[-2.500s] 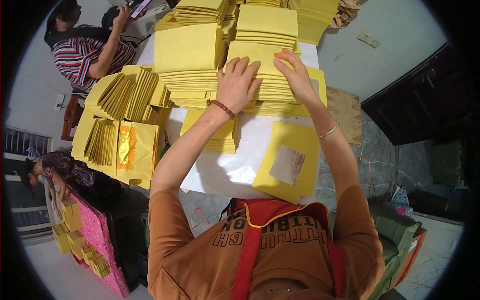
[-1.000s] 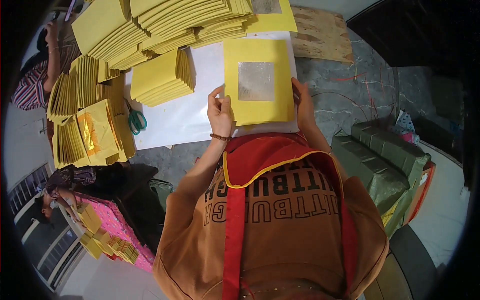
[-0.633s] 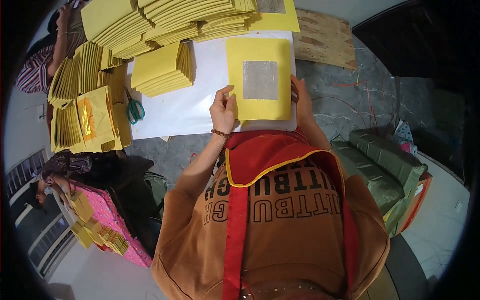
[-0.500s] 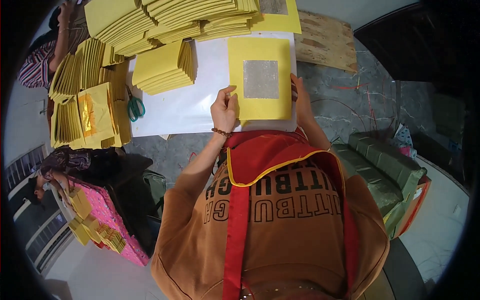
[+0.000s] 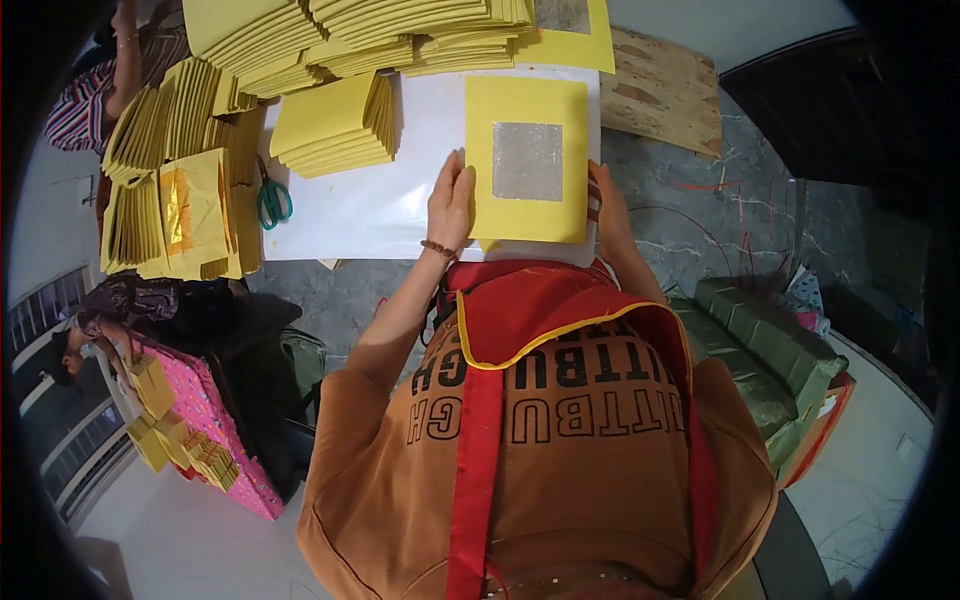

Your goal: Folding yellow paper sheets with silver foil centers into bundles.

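A sheaf of yellow paper (image 5: 528,222) with a silver square (image 5: 527,161) on its top sheet lies at the near right of the white table (image 5: 360,215). Along its left edge my left hand (image 5: 451,207) presses, fingers pointing away from me and the thumb beside the paper. My right hand (image 5: 613,212) grips the opposite edge, its fingertips partly hidden by the paper. Between them, the two hands hold the sheaf from its sides. A small yellow corner pokes out beneath its near edge.
Folded yellow paper bundles (image 5: 335,125) are piled at the far left. Green-handled scissors (image 5: 273,200) lie near the table's left edge. A wooden board (image 5: 660,90) is beyond the right side; green wrapped packages (image 5: 760,345) sit lower right. Two other people are at the left.
My left hand has shifted from the sheaf's lower left corner, thumb over the paper, to lie along its left edge. My right hand stays at the right edge. The view has shifted slightly.
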Demonstrator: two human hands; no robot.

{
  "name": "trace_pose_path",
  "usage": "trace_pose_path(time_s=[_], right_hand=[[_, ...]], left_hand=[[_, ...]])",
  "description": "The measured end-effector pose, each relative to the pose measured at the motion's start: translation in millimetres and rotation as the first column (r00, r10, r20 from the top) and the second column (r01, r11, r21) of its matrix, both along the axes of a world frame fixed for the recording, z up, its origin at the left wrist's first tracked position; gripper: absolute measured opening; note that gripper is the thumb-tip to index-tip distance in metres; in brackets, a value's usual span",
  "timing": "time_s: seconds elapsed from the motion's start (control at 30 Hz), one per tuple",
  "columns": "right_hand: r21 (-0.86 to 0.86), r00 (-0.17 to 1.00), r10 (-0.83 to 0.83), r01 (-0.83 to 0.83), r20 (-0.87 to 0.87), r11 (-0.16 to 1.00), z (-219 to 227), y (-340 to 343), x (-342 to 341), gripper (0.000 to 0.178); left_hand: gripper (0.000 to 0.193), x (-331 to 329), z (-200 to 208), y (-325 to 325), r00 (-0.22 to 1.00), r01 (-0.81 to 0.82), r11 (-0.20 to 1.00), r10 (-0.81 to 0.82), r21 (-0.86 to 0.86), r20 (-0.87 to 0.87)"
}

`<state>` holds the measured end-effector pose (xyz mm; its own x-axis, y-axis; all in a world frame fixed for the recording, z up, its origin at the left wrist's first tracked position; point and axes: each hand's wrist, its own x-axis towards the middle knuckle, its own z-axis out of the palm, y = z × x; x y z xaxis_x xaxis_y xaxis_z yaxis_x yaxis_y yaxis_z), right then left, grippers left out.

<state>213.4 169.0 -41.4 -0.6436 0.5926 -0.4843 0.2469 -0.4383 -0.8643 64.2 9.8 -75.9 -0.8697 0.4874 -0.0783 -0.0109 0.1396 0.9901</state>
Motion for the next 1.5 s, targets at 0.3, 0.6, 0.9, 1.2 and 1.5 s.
trace_pose_path(time_s=[0.3,0.6,0.9,1.2,1.5], right_hand=[[0.015,0.994,-0.073,0.073,0.084,0.997,-4,2,11,0.060],[0.575,0.997,0.063,-0.072,0.037,0.815,-22,-3,31,0.040],[0.377,0.981,0.006,0.069,-0.194,0.924,-28,-2,23,0.028],[0.159,0.989,-0.050,0.072,-0.137,0.985,-12,-1,17,0.034],[0.185,0.984,-0.024,0.057,-0.175,0.981,-35,1,20,0.031]], left_hand=[[0.036,2,28,1,0.910,0.057,0.970,-0.147,-0.236,-0.388],[0.045,12,75,10,0.356,0.509,0.660,-0.746,-0.553,-0.563],[0.053,7,64,7,0.208,0.488,0.610,-0.776,-0.624,-0.595],[0.021,-22,50,11,0.734,0.679,0.716,-0.663,-0.165,0.143],[0.022,-45,43,18,0.628,0.728,0.685,-0.689,0.040,0.362]])
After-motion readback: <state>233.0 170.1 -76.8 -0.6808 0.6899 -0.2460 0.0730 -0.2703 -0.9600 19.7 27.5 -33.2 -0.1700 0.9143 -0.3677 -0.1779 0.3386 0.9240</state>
